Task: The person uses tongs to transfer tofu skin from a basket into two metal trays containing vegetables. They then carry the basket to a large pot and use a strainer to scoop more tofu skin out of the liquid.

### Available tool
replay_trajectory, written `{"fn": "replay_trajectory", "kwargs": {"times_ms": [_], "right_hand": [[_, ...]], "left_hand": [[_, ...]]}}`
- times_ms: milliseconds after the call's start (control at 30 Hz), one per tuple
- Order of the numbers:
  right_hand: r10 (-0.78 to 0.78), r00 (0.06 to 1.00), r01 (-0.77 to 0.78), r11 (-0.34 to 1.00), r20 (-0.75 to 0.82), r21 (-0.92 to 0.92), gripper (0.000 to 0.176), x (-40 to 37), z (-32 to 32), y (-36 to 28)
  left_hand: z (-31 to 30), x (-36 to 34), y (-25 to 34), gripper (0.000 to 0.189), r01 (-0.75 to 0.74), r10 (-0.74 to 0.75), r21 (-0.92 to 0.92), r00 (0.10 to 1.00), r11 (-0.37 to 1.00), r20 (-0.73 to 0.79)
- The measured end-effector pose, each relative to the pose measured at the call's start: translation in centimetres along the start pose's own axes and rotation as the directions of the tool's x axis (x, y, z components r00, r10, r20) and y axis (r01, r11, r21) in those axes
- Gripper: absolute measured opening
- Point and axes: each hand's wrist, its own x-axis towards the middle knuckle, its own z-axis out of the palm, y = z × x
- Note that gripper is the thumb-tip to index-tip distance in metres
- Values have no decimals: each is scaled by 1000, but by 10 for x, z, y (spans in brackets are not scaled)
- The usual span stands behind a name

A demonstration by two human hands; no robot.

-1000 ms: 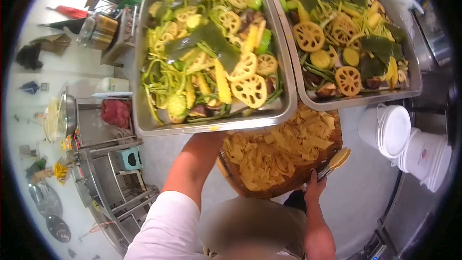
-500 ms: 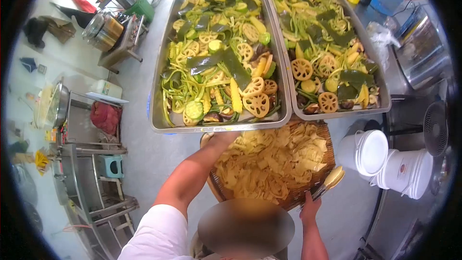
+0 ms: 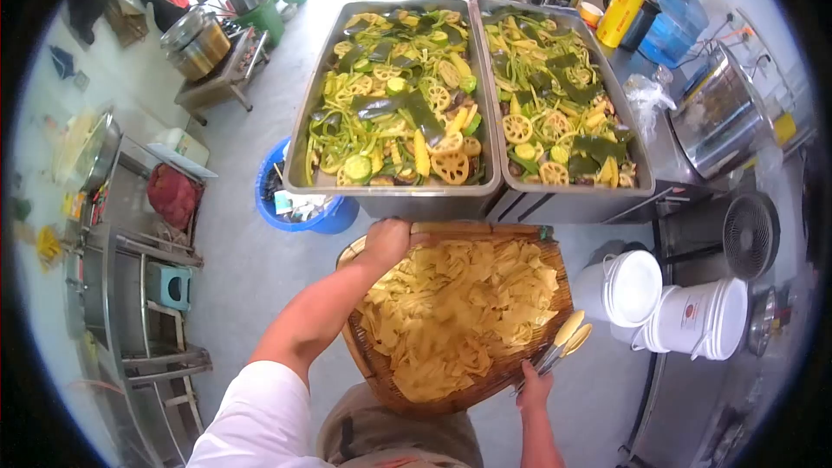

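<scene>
A shallow woven basket (image 3: 378, 371) holds a heap of thin yellowish folded sheets (image 3: 459, 312) below the trays. My left hand (image 3: 387, 238) is closed round its upper left rim. My right hand (image 3: 534, 384), at the lower right, is closed on metal tongs (image 3: 549, 357) with golden tips and lies against the basket's edge. Beyond the basket, the left metal tray (image 3: 394, 191) and right metal tray (image 3: 576, 190) hold lotus root slices, green strips, zucchini and dark kelp pieces.
A blue bin (image 3: 325, 218) stands under the left tray. White buckets (image 3: 632, 286) and a black fan (image 3: 750, 236) are at the right. Metal racks (image 3: 130, 295) line the left side. A yellow box (image 3: 625, 4) and a water jug (image 3: 674, 22) stand behind the right tray.
The basket, held in my hands, has come out from under the trays' front edge and more of it shows. My left hand on its rim is now fully visible. The view has shifted, revealing the blue bin.
</scene>
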Motion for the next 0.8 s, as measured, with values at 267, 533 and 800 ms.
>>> {"fn": "replay_trajectory", "kwargs": {"times_ms": [267, 533, 800], "right_hand": [[152, 986, -150, 988, -64, 27, 26, -59, -49, -37], [-10, 1000, 7, 987, 20, 160, 41, -140, -74, -106], [-164, 941, 42, 925, 298, 377, 27, -161, 72, -235]], "left_hand": [[-52, -34, 65, 53, -106, 110, 50, 990, 993, -92], [-153, -40, 130, 55, -135, 139, 143, 990, 981, -21], [-340, 56, 95, 48, -48, 48, 122, 999, 991, 0]]}}
